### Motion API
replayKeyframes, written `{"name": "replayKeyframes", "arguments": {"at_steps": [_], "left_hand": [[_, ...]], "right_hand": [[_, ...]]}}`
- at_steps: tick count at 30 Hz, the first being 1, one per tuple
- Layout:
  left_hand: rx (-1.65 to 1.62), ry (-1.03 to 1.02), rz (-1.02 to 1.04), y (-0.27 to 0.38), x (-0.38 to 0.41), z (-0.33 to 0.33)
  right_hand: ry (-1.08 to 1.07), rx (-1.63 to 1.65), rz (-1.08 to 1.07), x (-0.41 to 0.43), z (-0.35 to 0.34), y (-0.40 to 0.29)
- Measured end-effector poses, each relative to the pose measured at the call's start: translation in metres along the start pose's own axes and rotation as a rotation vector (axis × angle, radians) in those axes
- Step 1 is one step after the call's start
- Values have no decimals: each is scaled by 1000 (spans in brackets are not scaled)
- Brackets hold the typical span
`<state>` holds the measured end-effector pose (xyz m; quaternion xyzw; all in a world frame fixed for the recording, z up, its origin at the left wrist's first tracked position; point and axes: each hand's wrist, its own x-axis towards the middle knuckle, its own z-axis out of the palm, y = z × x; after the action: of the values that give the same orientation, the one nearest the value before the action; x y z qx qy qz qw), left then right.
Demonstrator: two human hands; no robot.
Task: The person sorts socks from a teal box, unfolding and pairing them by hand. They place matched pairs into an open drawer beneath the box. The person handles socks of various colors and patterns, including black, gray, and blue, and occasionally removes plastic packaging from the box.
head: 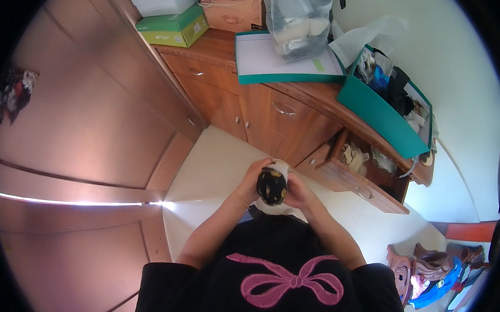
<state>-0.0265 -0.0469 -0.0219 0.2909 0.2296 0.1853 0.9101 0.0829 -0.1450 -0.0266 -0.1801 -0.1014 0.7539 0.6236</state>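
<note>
Between both hands, in front of my chest, is a rounded black item with yellow spots and a pale end [271, 186]; its exact kind cannot be told. My left hand [253, 179] grips its left side, fingers round the far end. My right hand [297, 190] holds it from the right. Beyond, on the wooden cabinet [220, 79], a green box [385, 114] is filled with cloth items, and its shallow lid [291, 77] lies beside it. A translucent bag [299, 28] with pale contents stands on the lid.
An open drawer [367, 190] with cloth and a clear bag juts out at the right. Cartons, among them a green and yellow box [174, 29], stand at the cabinet's left end. Wooden doors [98, 86] are on the left. Carved wooden furniture [431, 262] bears clothes at the lower right.
</note>
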Motion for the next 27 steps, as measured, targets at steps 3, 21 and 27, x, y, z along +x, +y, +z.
{"name": "replayKeyframes", "arguments": {"at_steps": [3,21,27], "left_hand": [[-18,-49,-35,-8,10,-12],[1094,-245,99,-22,31,13],[1327,-770,-194,-57,14,56]], "right_hand": [[-39,60,-162,0,10,-7],[1176,-948,-874,-38,-16,52],[1420,-531,-887,-95,-10,108]]}}
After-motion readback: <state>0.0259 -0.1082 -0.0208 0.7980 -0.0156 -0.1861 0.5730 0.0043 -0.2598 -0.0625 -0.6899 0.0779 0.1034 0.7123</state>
